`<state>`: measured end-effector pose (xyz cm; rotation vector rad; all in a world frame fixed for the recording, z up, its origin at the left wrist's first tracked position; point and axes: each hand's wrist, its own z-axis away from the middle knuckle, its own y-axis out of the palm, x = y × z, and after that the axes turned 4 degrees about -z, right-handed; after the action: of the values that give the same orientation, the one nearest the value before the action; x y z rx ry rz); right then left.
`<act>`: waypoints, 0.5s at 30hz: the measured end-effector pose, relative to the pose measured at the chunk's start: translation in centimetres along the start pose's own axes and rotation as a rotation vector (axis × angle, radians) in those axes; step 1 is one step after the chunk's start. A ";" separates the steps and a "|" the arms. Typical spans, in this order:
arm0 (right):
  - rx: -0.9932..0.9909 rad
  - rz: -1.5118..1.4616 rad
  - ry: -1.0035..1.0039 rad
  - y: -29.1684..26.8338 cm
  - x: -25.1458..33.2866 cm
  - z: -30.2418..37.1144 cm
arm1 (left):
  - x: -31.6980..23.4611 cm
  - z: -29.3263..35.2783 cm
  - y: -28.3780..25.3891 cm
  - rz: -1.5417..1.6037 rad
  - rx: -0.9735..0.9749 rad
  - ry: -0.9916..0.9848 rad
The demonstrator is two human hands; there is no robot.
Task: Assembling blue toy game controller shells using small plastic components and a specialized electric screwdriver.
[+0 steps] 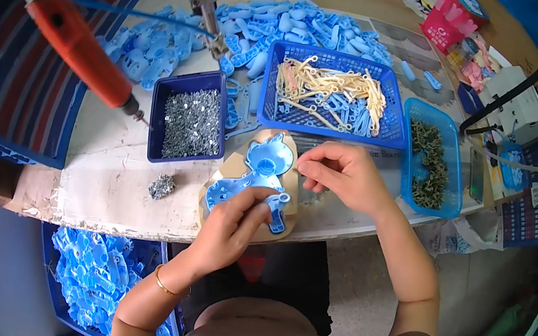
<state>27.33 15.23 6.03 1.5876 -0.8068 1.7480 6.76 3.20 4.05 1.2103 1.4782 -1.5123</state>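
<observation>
Left fingers (pixel 251 200) touch the shell (pixel 255 180), grip unclear; right fingers (pixel 316 171) pinch beside it, load unseen. Steady pressure should keep it seated.

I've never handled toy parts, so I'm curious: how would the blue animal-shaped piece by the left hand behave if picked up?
The blue piece would probably feel light, since it looks thin and hollow. It seems stiff, its raised rim showing a crisp outline. Its shiny surface might be slightly slippery.

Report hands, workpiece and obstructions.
Left hand at blue shell, right hand beside it. Shell hollow side up on tan block. Red driver upper left, apart from both hands.
</observation>
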 end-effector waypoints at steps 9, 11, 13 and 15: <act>0.182 0.030 0.156 3.3 1.8 -0.7 | 0.2 0.0 -0.9 0.039 -0.062 -0.088; 0.180 0.061 0.164 3.4 1.8 -0.7 | 0.2 0.0 -0.9 -0.025 -0.082 -0.063; 0.179 0.090 0.173 3.6 1.8 -0.5 | 0.0 0.0 -1.0 -0.126 -0.079 -0.104; 0.134 0.193 0.182 4.2 2.3 0.0 | 0.1 0.2 -0.8 -0.207 -0.106 -0.059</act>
<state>23.82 12.79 8.21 1.4470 -0.7896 2.0899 5.95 3.14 4.19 0.9671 1.6634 -1.5680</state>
